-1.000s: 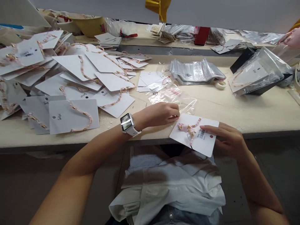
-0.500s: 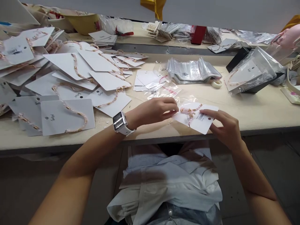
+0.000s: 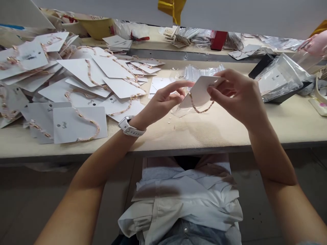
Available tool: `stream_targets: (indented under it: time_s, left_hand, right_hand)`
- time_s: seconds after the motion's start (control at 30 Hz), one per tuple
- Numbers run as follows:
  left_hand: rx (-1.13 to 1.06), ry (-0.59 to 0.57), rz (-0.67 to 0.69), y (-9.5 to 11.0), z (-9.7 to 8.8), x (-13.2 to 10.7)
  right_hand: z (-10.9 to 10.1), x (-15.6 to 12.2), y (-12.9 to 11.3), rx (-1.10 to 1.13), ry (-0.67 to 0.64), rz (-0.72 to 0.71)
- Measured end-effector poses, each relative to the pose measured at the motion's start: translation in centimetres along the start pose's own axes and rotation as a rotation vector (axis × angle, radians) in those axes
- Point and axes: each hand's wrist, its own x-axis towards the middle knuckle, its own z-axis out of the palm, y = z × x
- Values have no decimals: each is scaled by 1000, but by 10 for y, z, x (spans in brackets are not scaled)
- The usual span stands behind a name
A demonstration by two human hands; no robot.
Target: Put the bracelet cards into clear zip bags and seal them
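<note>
My right hand (image 3: 238, 97) pinches a white jewellery card (image 3: 203, 86) by its right edge and holds it tilted above the table. A pink-and-gold beaded necklace (image 3: 201, 111) hangs in a loop below the card. Close to the card's left side, my left hand (image 3: 162, 102) has its thumb and fingers curled on a clear plastic bag (image 3: 181, 110), partly hidden by the fingers and the card. Behind my hands lies a stack of clear bags (image 3: 195, 70), partly covered by the card and right hand.
Many white cards with beaded necklaces (image 3: 80, 126) are heaped at the left. Some white cards (image 3: 158, 84) lie behind my left hand. At the right, a bagged card (image 3: 277, 76) leans on a black stand (image 3: 283, 93). A grey rail (image 3: 173, 54) crosses behind.
My right hand has raised the card and tilted it, so the necklace now hangs below it. My left hand has moved up and slightly left, onto the clear bag.
</note>
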Motion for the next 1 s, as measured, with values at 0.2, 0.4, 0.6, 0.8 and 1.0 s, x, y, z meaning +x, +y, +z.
stream_targets:
  time_s: [0.2,0.4,0.6,0.8,1.0]
  left_hand:
    - [-129,-7,-148,-4,-2,7]
    - [-141,80,-119,-14,-9,10]
    - [-189,252,-202,-32,-19,10]
    - [-2,334,-111,-48,-29,14]
    - [-7,432,-206,-49,-28,15]
  right_hand:
    - [5,45,-20,93,-199,125]
    - [21,73,-34,-71,-219,17]
    - [34,62,-23,-337,-180,-641]
    - [65,43,23,-603,-120,-826]
    - [80,41,41,-607,-57,-859]
